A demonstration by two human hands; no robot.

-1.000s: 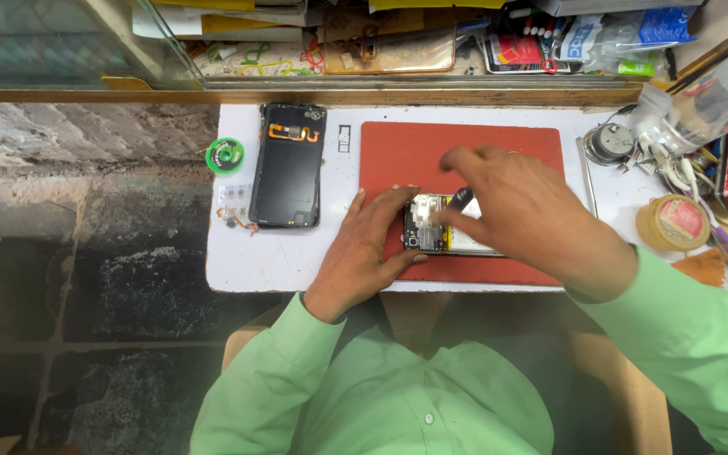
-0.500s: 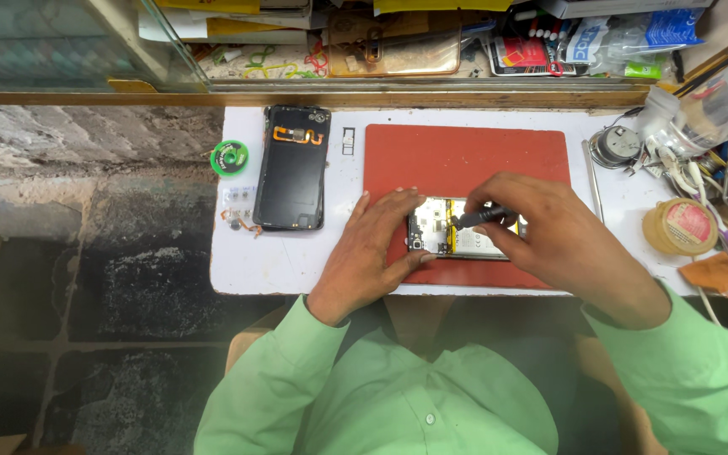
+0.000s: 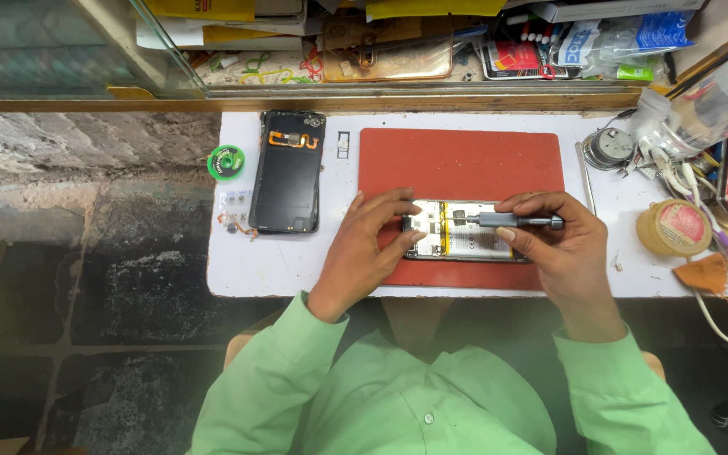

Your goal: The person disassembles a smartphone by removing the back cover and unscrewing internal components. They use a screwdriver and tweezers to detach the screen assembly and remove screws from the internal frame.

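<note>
Right hand (image 3: 568,253) now levels its screwdriver (image 3: 507,221), grip closed; left hand (image 3: 371,244) pinches opened phone (image 3: 463,230). Slipping tip could gouge circuitry.

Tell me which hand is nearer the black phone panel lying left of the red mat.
Left. The left hand rests at the mat's left edge, just right of the black phone panel. The right hand, holding the screwdriver, is farther right.
</note>
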